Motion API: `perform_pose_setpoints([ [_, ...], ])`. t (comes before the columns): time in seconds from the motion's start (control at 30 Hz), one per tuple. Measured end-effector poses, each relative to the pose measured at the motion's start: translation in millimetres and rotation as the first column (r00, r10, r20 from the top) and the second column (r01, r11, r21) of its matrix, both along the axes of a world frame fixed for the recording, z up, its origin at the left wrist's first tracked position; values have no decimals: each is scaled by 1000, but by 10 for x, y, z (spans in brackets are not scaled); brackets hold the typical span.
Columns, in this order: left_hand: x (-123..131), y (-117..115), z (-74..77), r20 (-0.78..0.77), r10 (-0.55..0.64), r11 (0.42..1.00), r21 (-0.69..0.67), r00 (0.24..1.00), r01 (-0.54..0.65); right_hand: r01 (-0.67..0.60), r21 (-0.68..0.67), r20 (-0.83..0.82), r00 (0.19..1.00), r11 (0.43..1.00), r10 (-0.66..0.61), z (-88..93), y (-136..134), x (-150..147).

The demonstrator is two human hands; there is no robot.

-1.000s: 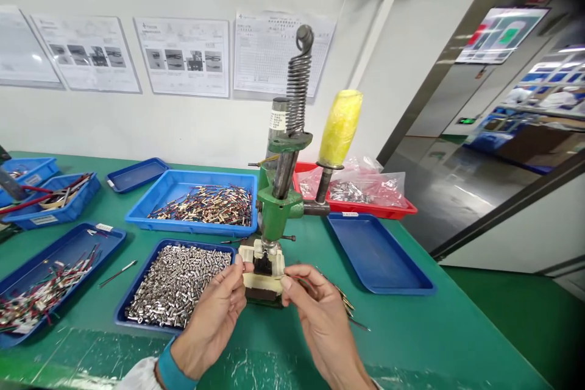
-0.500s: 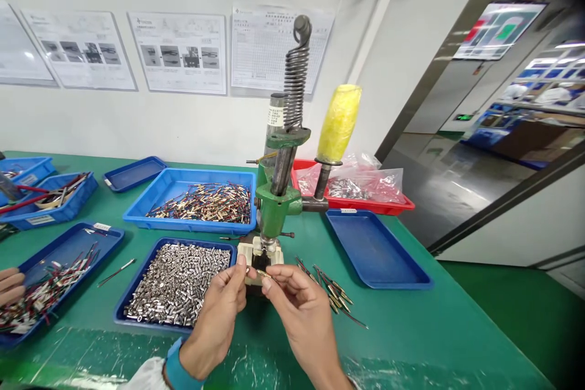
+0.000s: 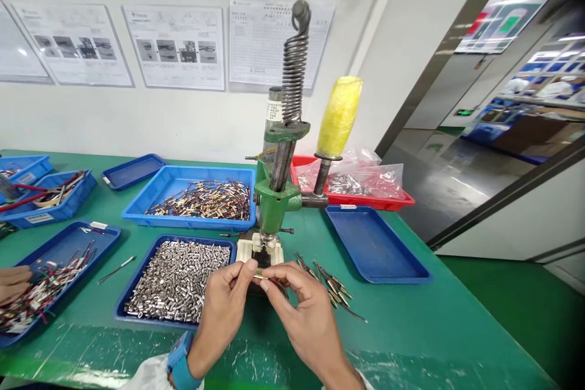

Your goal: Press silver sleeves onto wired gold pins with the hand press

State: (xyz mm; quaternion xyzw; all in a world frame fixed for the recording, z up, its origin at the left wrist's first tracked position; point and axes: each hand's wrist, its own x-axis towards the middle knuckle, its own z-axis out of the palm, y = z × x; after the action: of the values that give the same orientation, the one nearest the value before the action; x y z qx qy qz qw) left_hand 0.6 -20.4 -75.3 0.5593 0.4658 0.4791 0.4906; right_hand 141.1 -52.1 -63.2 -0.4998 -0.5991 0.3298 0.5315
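Observation:
In front of the press my two hands meet. My right hand (image 3: pixel 304 311) pinches a short brass-coloured connector (image 3: pixel 260 276) with thin dark and red wires trailing under the palm. At its left end, the thumb and forefinger of my left hand (image 3: pixel 223 304) are closed on a small metal sleeve, mostly hidden by the fingertips. Just behind the fingers stands the green hand press (image 3: pixel 278 201), with a coil spring, a yellow-wrapped lever handle (image 3: pixel 339 119) and a pale jaw block at its base. Left of my left hand lies a blue tray of silvery sleeves (image 3: pixel 178 280).
A light-blue bin (image 3: pixel 137 210) holds many brass-tipped wires. Several wired connectors (image 3: pixel 333 286) lie right of the press. Further right are a blue tray (image 3: pixel 379 250) and a red bin (image 3: pixel 379 200) with plastic bags. At far left, another person's hand (image 3: pixel 13 285) reaches into a wire tray (image 3: pixel 103 236).
My hands have come together: the left fingertips, earlier apart from the brass connector with a small shiny piece, now meet its end. The other person's hand moved further over the wire tray.

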Motion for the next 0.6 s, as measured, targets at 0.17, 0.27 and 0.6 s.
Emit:
perform_pose_setpoints([
  [0.17, 38, 6, -22, 69, 84, 994, -68, 994, -80, 20, -25, -132, 991, 999, -23, -91, -12, -68],
  [0.27, 72, -33, 2, 126, 130, 987, -106, 983, -117, 50, -53, -283, 957, 997, -63, -152, -17, -129],
  [0.6, 71, -47, -84, 353, -32, 985, -148, 935, 90, -43, -166, -535, 843, 985, -53, -143, -32, -160],
])
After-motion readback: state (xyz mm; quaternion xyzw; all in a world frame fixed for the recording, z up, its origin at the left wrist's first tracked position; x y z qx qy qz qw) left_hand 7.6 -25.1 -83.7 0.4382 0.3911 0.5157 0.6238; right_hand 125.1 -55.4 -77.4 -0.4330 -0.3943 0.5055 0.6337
